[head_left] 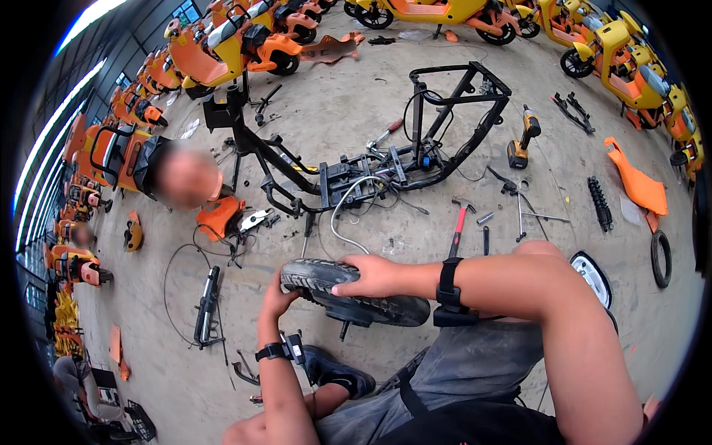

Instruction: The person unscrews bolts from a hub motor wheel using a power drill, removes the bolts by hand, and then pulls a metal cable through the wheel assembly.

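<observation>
A small black scooter wheel with a knobbly tyre is held tilted close to my knees, a short metal axle sticking out of its hub. My left hand grips the tyre's left end, its fingertips partly hidden behind the rubber. Wrapped over the tyre from the far side is my right hand, thumb on the tread. A pale grey cable curves from the scooter frame down toward the wheel. That bare black frame lies on the floor beyond my hands.
Right of the frame are a cordless impact wrench, a red-handled hammer and a coil spring shock absorber. A black fork lies at left near orange panels. Yellow-orange scooters line the far floor.
</observation>
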Tool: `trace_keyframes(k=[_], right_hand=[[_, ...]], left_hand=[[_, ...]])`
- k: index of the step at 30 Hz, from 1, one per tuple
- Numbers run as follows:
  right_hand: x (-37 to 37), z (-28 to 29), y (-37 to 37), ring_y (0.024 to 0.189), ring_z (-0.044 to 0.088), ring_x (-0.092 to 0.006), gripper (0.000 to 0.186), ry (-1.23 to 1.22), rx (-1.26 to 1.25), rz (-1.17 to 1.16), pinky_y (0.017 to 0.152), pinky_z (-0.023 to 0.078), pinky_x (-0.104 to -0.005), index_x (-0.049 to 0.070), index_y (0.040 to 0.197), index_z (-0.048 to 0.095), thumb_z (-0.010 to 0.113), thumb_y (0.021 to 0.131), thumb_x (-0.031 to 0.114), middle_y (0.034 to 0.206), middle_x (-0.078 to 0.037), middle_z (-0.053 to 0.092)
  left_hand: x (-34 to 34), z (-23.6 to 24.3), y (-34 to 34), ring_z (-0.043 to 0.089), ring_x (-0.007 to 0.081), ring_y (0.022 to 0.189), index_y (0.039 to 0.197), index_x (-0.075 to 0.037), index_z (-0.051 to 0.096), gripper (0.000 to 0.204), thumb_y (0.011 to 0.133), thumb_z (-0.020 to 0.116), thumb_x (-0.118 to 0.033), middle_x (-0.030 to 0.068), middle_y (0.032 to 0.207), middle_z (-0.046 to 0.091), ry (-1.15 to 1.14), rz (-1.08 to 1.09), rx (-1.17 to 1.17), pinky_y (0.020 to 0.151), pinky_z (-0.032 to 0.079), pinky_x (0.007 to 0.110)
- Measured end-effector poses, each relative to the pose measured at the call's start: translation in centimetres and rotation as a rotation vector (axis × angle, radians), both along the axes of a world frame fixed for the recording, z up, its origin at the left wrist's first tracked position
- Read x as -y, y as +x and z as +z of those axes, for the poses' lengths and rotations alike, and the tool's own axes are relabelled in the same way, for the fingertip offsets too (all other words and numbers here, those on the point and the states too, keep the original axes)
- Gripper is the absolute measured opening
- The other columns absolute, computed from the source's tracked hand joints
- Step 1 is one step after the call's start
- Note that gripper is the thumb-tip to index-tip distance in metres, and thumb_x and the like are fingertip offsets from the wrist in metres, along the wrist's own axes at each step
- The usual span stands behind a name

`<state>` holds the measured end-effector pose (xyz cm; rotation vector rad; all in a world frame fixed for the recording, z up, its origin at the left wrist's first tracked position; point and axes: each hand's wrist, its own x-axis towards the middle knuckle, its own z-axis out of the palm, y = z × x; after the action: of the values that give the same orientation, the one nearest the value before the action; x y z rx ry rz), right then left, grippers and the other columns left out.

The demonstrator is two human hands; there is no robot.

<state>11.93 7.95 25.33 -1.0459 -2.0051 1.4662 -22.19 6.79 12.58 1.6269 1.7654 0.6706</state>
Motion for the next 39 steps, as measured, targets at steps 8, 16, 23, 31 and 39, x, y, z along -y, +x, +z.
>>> trace_keyframes(k=[8,16,23,31,39], right_hand=[[2.1,1.5,-4.0,0.093,0.065,-0.0408,0.056,-0.13,0.197,-0.298,0.084,0.05,-0.0474,-0.004,0.11,0.057,0.058,0.088,0.047,0.095,-0.025,0.067],[3.2,0.3,-13.8,0.105,0.059,-0.0463,0.046,-0.307,0.11,-0.303,0.095,0.044,-0.0503,-0.008,0.111,0.06,0.04,0.095,0.03,0.108,-0.032,0.063],[-9.6,-8.6,-6.3,0.101,0.063,-0.0383,0.042,0.276,0.37,0.24,0.087,0.05,-0.0469,0.004,0.107,0.069,0.053,0.085,0.036,0.105,-0.022,0.067],[-7.5,-14.0,-1.7,0.118,0.055,-0.0372,0.055,-0.135,0.534,0.566,0.098,0.043,-0.0453,0.006,0.123,0.062,0.038,0.1,0.05,0.122,-0.018,0.063],[-4.3,-12.9,1.0,0.099,0.063,-0.0382,0.051,0.253,0.759,0.925,0.083,0.05,-0.0462,0.004,0.108,0.065,0.066,0.084,0.049,0.104,-0.018,0.068]], left_hand=[[-1.4,12.9,4.8,0.052,0.0287,0.123,0.141,-0.007,0.046,0.063,0.092,0.057,-0.045,0.0145,0.135,0.054,-0.11,0.587,0.467,0.088,0.05,0.046],[-2.0,14.7,9.7,0.05,0.037,0.125,0.131,-0.004,0.057,0.058,0.089,0.063,-0.043,0.0273,0.138,0.047,0.035,0.223,-0.077,0.104,0.038,0.037],[0.2,12.2,4.4,0.061,0.0359,0.109,0.123,-0.003,0.062,0.051,0.075,0.066,-0.017,0.026,0.115,0.063,-0.059,0.343,-0.31,0.095,0.047,0.039],[0.5,11.5,6.0,0.058,0.0379,0.11,0.118,-0.004,0.064,0.046,0.072,0.065,-0.008,0.0235,0.116,0.061,-0.048,0.463,-0.261,0.095,0.046,0.041],[-2.1,13.4,7.6,0.067,0.0293,0.093,0.119,-0.006,0.065,0.05,0.069,0.067,-0.005,0.0218,0.101,0.069,-0.122,0.468,-0.222,0.081,0.051,0.036]])
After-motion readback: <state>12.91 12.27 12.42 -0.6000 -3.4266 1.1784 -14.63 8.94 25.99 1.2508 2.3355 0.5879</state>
